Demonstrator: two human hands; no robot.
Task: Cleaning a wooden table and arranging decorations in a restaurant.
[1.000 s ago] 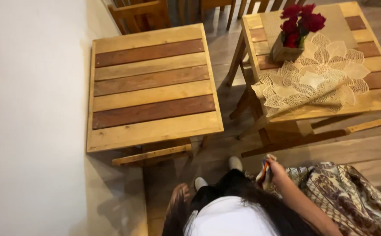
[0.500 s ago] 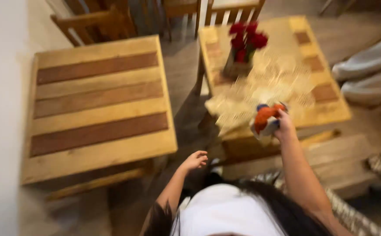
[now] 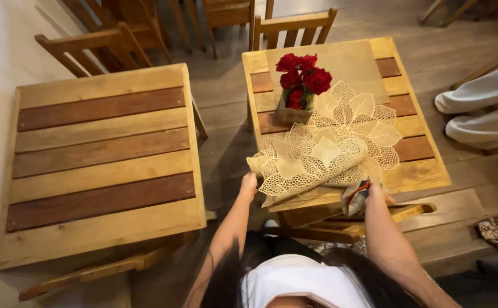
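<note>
**Both your hands at the near edge of the right-hand table**

You look down over your own arms at two slatted wooden tables. Your left arm stretches forward, almost straight, and your left hand (image 3: 249,184) meets the near left corner of a cream, leaf-patterned lace mat (image 3: 324,149). The fingers are hidden behind the mat's edge, so you cannot tell whether they pinch it or only touch it. The mat lies crumpled and partly folded over itself on the right-hand table (image 3: 426,171), hanging slightly past its near edge.

Your right arm reaches forward beside it, bent at the elbow. Your right hand (image 3: 374,194) is closed around a bunched cloth (image 3: 356,197), pale with orange and blue patches, held at the table's near edge, just beside the mat.

Behind the mat stands a small box of red roses (image 3: 298,88). The left-hand table (image 3: 100,165) sits well apart from both hands.
</note>
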